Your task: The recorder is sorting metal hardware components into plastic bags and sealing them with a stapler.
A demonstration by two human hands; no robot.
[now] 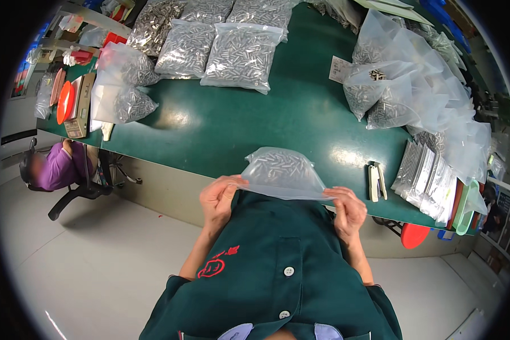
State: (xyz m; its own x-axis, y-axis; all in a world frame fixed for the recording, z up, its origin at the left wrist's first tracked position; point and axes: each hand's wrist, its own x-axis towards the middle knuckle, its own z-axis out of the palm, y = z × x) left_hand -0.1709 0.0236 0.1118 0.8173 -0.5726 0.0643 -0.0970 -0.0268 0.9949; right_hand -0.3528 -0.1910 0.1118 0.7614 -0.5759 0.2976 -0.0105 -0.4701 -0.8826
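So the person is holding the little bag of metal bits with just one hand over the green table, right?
Not quite. Both hands hold it: the left hand pinches one end of the little bag and the right hand pinches the other, at the edge of the green table. The head view shows this.

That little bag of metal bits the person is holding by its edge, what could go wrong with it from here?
The clear bag hangs at the green table's edge, pinched only along its near edge by the left hand and right hand. If that edge is still unsealed and the fingers slip, the small metal parts might spill to the floor. The stapler sits close to the edge too, and could be knocked off.
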